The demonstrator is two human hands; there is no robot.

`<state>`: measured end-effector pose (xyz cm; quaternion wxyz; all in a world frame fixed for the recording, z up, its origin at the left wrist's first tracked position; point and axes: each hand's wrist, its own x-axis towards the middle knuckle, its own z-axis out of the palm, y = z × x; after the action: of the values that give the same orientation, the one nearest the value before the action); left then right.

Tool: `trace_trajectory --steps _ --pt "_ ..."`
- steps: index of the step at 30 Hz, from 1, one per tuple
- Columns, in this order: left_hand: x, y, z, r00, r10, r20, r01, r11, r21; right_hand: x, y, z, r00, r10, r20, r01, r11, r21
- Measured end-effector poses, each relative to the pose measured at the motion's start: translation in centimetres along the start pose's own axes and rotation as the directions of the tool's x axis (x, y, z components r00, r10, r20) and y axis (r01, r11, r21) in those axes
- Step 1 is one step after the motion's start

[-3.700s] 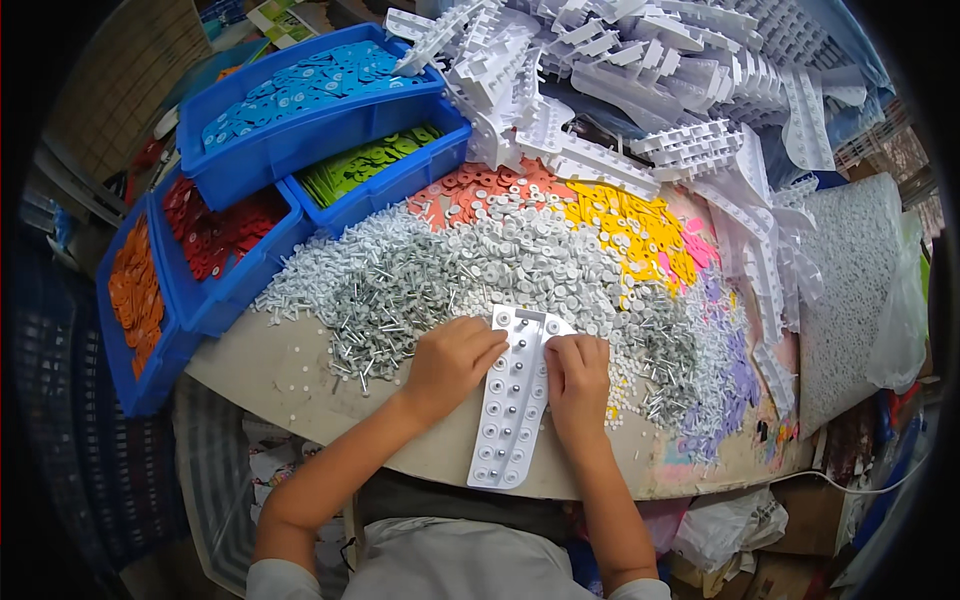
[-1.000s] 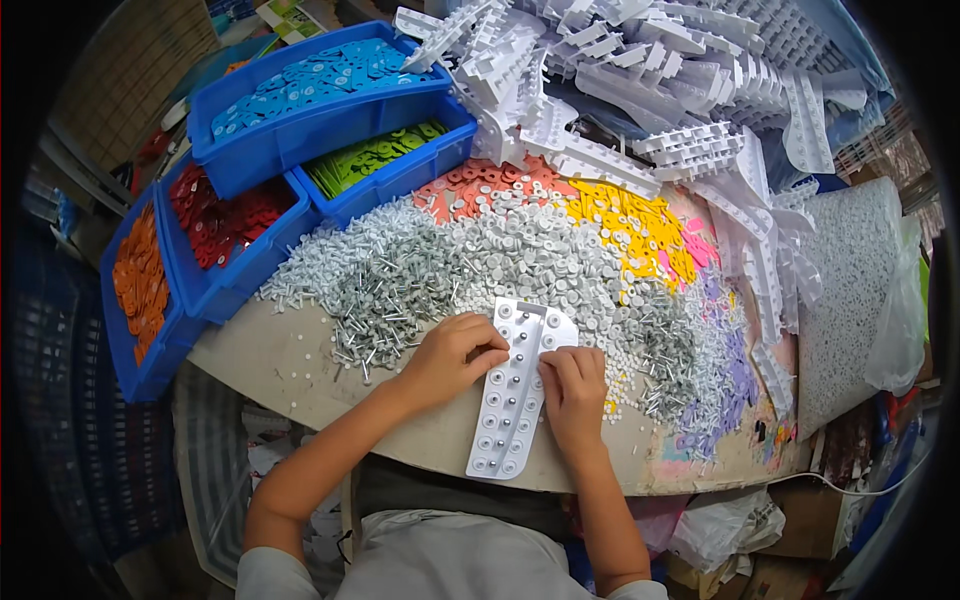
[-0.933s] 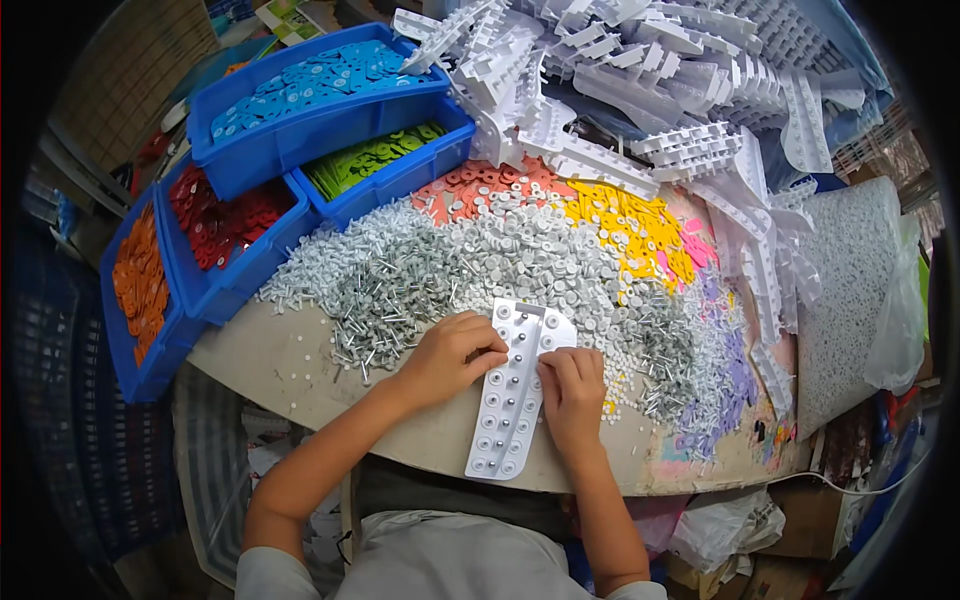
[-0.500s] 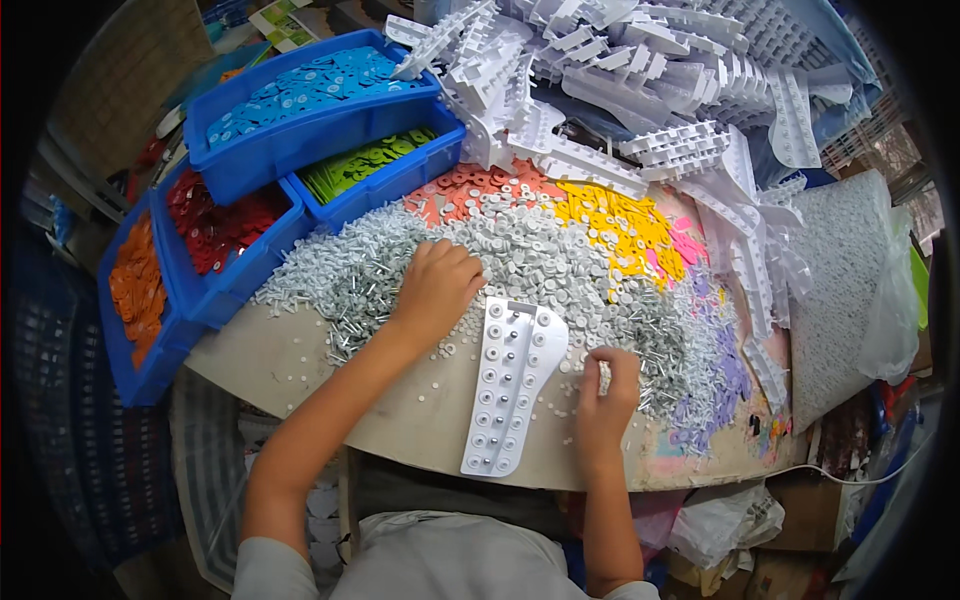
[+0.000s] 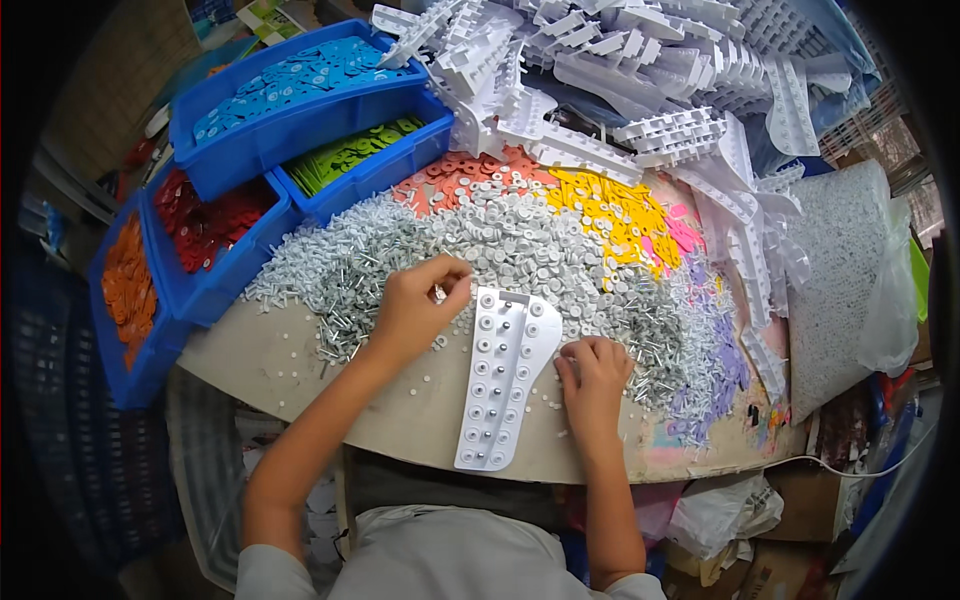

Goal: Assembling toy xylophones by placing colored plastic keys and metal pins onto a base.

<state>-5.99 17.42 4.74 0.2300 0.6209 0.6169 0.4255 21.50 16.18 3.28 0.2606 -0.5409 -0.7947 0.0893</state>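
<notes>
A white plastic panel point(image 5: 493, 420) lies on the table in front of me. It carries round ring-shaped pieces along both long edges and a row of metal pins down its middle. By its upper left corner, my left hand point(image 5: 418, 308) is closed with thumb and forefinger pinched; whatever they hold is too small to name. My right hand point(image 5: 597, 385) rests right of the panel, fingers bent and thumb near the forefinger, with any held piece hidden. Beyond both hands spreads a heap of small white round caps point(image 5: 520, 235). Metal pins point(image 5: 350, 305) are piled beside the left hand.
Blue bins point(image 5: 255, 165) at the left hold blue, green, red and orange flat pieces. White panels point(image 5: 640, 60) are stacked at the back. Yellow pieces point(image 5: 620, 225) and purple pieces point(image 5: 730, 375) lie to the right, near a large plastic bag point(image 5: 835, 280).
My left hand has shifted slightly left and its fingers have drawn into a pinch. The right hand has moved up and left, closer to the panel. The whole view has shifted a little.
</notes>
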Motion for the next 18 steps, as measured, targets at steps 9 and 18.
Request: trace_trajectory --steps 9,18 --pt "-6.1 0.7 -2.3 0.9 -0.314 0.303 0.436 0.622 -0.651 -0.4 -1.2 -1.1 0.995 0.095 0.026 -0.096 0.993 0.068" --pt "-8.7 0.7 -0.1 0.912 -0.397 0.107 0.345 0.596 -0.725 0.4 -3.9 -1.2 0.966 -0.036 0.256 -0.06 0.932 0.357"
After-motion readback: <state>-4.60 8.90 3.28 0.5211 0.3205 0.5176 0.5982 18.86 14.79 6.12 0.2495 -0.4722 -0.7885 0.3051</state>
